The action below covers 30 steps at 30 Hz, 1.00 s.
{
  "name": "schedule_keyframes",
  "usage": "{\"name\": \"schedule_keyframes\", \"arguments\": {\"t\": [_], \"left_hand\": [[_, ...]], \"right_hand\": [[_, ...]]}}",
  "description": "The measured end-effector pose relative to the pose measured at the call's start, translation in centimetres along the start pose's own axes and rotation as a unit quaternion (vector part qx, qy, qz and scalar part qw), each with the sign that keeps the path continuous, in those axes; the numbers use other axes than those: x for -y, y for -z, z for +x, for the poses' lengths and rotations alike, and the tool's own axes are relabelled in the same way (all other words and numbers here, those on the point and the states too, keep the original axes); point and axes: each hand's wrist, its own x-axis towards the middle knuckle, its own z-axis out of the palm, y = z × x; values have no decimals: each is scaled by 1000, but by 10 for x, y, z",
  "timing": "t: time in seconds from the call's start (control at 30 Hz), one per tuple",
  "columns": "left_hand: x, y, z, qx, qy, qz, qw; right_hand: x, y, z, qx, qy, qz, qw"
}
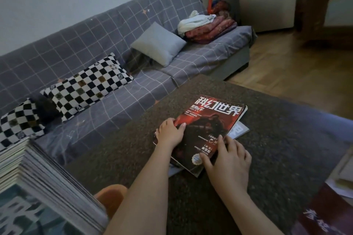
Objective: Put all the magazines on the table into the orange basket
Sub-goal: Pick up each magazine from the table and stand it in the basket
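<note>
We see a red magazine lying on top of a small stack on the dark speckled surface. A paler magazine shows beneath it at its right edge. Our left grip curls over the red magazine's left edge, thumb on the cover, fingers round the side. Our right grip presses on the near right corner of the cover, fingers bent at the edge; we cannot tell whether they reach under it. An orange basket shows in part at the near edge of the surface, beside a tall pile of magazines at lower left. A further magazine lies at lower right. A sofa with checked cushions stands behind the surface.
</note>
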Motion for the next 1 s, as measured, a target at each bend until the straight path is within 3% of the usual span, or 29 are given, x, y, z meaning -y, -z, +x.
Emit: {"name": "schedule_keyframes", "arguments": {"t": [0.23, 0.4, 0.63, 0.77, 1.0], "left_hand": [[-13, 8, -60, 31, 61, -11, 998], [-19, 2, -127, 37, 90, -49, 994], [-31, -13, -234, -14, 114, -157, 981], [-32, -21, -277, -27, 125, -161, 979], [-18, -6, -318, 30, 143, -415, 898]], "right_hand": [[-11, 26, -9, 18, -44, 21, 999], [-45, 62, -18, 71, -74, 89, 991], [-83, 110, -60, 87, -123, 145, 978], [-108, 124, -85, 109, -184, 237, 948], [-126, 149, -112, 114, -216, 371, 896]]}}
